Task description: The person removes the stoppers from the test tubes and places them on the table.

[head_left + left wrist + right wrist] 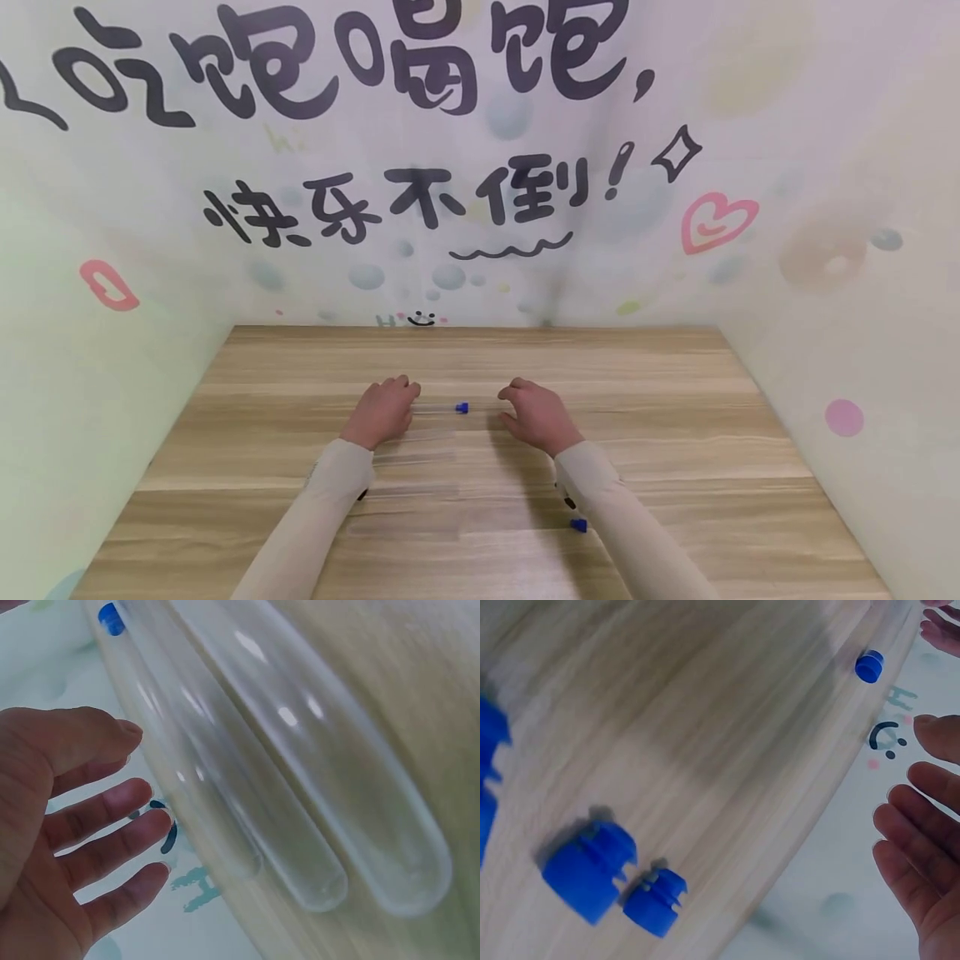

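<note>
A clear test tube (437, 408) lies flat near the table's far side, a blue stopper (462, 408) in its right end. My left hand (382, 410) hovers by the tube's closed end. In the left wrist view, this left hand (82, 817) has its fingers apart and holds nothing. Uncapped test tubes (255, 780) lie beside the stoppered one. To the right of the stopper is my right hand (536, 414), holding nothing. Relaxed fingers of the right hand (922, 832) show in the right wrist view, away from the loose blue stoppers (589, 874).
Several faint clear tubes (416, 492) lie in a column on the wooden table (675, 500). One loose blue stopper (578, 525) shows beside the right sleeve, which may hide others. A printed wall (480, 287) borders the table's far edge.
</note>
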{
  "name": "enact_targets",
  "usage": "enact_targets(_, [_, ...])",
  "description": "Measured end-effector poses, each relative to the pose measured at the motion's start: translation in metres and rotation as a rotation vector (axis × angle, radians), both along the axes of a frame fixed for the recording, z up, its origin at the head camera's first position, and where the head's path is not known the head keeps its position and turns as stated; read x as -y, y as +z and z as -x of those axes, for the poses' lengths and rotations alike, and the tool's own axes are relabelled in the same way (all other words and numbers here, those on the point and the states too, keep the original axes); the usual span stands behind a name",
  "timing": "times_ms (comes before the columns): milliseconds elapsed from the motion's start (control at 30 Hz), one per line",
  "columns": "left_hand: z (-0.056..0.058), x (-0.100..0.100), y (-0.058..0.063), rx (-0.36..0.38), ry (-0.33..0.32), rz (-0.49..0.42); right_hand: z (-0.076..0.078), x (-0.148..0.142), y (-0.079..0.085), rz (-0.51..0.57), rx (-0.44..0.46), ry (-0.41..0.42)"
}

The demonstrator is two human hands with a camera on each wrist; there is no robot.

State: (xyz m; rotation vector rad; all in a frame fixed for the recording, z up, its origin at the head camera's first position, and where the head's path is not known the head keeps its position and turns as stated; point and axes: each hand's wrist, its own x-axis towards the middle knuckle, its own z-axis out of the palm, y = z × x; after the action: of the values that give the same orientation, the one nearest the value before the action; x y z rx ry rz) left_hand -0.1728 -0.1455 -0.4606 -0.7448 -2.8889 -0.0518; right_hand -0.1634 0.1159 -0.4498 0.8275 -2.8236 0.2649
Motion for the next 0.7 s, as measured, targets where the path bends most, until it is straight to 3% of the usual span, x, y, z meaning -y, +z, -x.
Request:
enact_targets(400, [0.007,0.000,-0.008,0.033,-0.004,0.016,0.006,0.011,-0.015,-0.001,0.079,-0.009])
enact_targets(700, [0.010,0.000,-0.009,0.146,0.020,0.031,0.008,0.017,-0.022,-0.009,0.050,0.008])
